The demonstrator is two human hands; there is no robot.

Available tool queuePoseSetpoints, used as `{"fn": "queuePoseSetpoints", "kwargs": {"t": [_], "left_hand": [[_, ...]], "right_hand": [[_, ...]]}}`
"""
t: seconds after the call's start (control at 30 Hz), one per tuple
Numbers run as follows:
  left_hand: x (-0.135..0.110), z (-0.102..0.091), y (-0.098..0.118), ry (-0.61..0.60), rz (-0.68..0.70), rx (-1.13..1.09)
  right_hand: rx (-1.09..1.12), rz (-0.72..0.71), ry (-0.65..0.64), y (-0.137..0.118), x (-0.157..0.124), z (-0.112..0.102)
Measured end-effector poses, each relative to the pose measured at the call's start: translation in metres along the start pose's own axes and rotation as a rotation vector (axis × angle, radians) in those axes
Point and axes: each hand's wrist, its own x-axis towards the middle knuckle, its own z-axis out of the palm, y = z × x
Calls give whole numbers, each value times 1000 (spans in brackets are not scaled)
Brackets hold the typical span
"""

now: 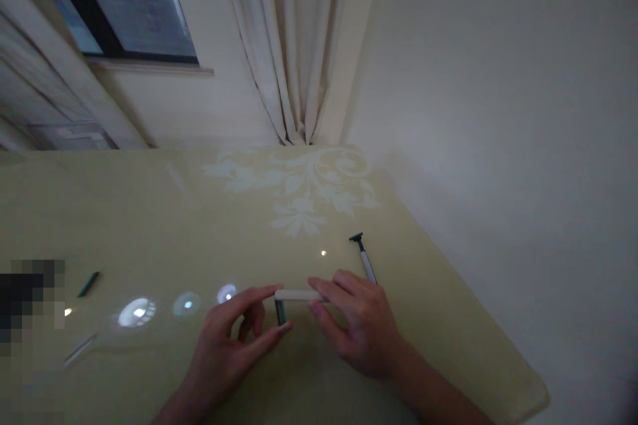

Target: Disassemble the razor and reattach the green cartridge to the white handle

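In front of me, my left hand (pixel 232 339) pinches a small dark piece with a green strip, which looks like a razor cartridge (pixel 280 311), between thumb and index finger. My right hand (pixel 361 319) grips the right end of a slim white bar (pixel 298 295) between thumb and fingers. The bar lies level, and its left end meets the top of the cartridge by my left fingertip; whether the two are joined I cannot tell. Just beyond my right hand lies a razor (pixel 363 255) with a dark head and a grey handle, its lower end hidden behind the hand.
A glossy yellowish table (pixel 438 325) with a pale floral pattern spreads below. To the left lie another small dark-green piece (pixel 89 284) and a thin clear strip (pixel 80 350). A pixelated dark patch covers the left edge. Curtains (pixel 294 46) and a wall stand behind.
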Motion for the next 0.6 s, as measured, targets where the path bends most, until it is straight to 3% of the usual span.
{"fn": "queuePoseSetpoints", "kwargs": {"t": [0.1, 0.27, 0.43, 0.6], "left_hand": [[-1, 0, -1, -17, -18, -20], [-2, -1, 0, -6, 3, -4], [-1, -1, 1, -20, 5, -19], [-2, 0, -2, -4, 18, 13]], "right_hand": [[13, -56, -48, -2, -1, 0], [-7, -6, 21, -2, -2, -2], [22, -55, -47, -2, -2, 0], [5, 11, -5, 0, -2, 1]]}}
